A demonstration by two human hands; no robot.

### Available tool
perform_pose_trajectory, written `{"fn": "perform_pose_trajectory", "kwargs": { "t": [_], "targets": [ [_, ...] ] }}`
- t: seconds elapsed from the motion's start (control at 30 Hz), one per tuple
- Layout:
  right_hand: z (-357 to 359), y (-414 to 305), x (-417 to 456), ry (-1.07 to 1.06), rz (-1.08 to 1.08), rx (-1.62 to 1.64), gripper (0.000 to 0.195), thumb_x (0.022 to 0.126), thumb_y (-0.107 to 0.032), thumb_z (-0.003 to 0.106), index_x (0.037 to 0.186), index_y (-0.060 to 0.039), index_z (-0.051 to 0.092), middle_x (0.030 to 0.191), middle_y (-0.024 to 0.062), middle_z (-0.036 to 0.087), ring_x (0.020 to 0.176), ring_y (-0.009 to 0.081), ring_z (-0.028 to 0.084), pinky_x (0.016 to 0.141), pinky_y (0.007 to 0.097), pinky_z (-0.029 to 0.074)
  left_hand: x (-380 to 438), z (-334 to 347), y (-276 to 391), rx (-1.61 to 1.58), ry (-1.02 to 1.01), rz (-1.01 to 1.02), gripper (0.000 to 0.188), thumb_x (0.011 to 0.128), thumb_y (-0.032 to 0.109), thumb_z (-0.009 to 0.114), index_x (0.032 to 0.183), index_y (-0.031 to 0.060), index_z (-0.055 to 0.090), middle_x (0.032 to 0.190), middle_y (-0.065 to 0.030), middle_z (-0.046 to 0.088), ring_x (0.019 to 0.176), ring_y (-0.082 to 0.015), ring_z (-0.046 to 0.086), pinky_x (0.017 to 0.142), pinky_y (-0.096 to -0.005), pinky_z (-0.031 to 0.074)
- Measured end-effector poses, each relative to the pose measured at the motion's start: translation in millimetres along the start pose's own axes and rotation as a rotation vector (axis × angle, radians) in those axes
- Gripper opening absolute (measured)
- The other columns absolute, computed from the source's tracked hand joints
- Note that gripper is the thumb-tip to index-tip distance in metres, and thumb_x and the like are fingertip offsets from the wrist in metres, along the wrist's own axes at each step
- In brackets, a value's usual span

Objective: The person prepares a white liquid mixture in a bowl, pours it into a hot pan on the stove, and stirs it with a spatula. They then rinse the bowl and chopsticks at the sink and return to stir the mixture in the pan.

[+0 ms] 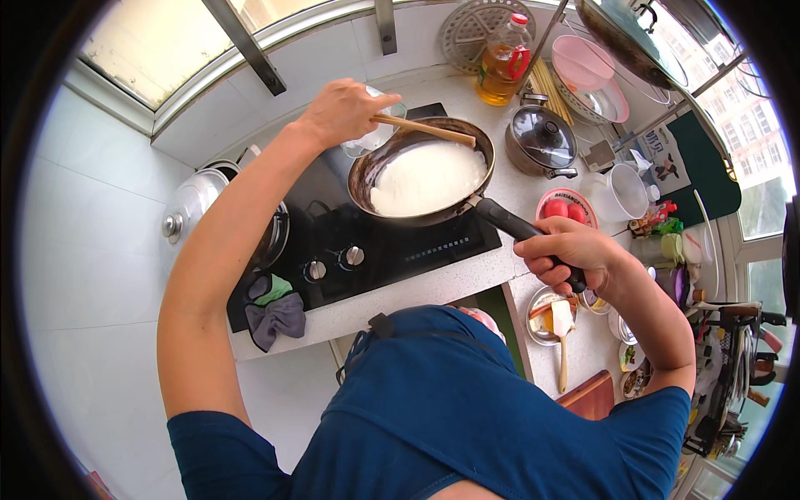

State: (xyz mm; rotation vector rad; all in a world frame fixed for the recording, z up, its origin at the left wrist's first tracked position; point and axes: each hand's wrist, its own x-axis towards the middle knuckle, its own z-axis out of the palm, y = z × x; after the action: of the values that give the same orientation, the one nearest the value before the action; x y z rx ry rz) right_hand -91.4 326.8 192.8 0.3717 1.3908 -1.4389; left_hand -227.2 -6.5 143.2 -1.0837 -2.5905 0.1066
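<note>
A frying pan (359,181) with white batter (431,178) spread over its bottom is at the cooktop (400,250), tilted. My right hand (565,253) is closed around its black handle. From the left, my left hand (350,112) holds light wooden chopsticks (425,129), whose tips reach over the pan's far right part above the batter. Just beyond the pan's left rim, under my left hand, is a clear glass bowl (369,140) with whitish residue; whether the hand also touches it cannot be told.
A lidded pot (542,140) and an oil bottle (503,62) stand behind to the right. A bowl of red tomatoes (565,209) lies near the pan handle. A spatula (562,325) rests on a dish. On the left are a large lidded pot (194,200) and cloths (275,315).
</note>
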Motion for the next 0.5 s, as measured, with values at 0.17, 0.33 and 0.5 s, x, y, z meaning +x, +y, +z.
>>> {"fn": "perform_pose_trajectory", "kwargs": {
  "t": [0.17, 0.33, 0.5],
  "targets": [
    [0.2, -0.1, -3.9, -0.025, 0.046, 0.031, 0.016, 0.087, -0.008, 0.057, 0.079, -0.0053, 0.043, 0.057, -0.0021, 0.042, 0.039, 0.0028, 0.037, 0.031, 0.0201, 0.033, -0.5, 4.9, 0.5, 0.027, -0.006, 0.017, 0.046, 0.071, 0.013, 0.071, 0.115, 0.0224, 0.062, 0.064, -0.0063, 0.059, 0.062, -0.0216, 0.058, 0.063, -0.0331, 0.049],
    [-4.1, 7.9, 2.4, -0.058, 0.037, 0.035, 0.016, 0.086, -0.008, 0.057, 0.078, -0.0054, 0.044, 0.055, -0.003, 0.041, 0.039, 0.0027, 0.037, 0.032, 0.0201, 0.034, 4.8, -0.3, 7.9, 0.026, -0.059, -0.003, 0.037, 0.072, 0.011, 0.067, 0.109, 0.0163, 0.064, 0.071, -0.0043, 0.066, 0.068, -0.0214, 0.064, 0.069, -0.0324, 0.05],
    [-2.5, 16.9, 8.6, -0.08, -0.001, 0.056, 0.013, 0.084, -0.008, 0.059, 0.084, -0.0035, 0.047, 0.054, -0.0032, 0.039, 0.036, 0.0026, 0.036, 0.029, 0.0209, 0.033, 8.9, -1.7, 6.3, 0.031, -0.099, 0.007, 0.038, 0.072, 0.01, 0.068, 0.109, 0.0159, 0.063, 0.072, -0.0044, 0.067, 0.067, -0.021, 0.064, 0.07, -0.0318, 0.05]
  ]
}}
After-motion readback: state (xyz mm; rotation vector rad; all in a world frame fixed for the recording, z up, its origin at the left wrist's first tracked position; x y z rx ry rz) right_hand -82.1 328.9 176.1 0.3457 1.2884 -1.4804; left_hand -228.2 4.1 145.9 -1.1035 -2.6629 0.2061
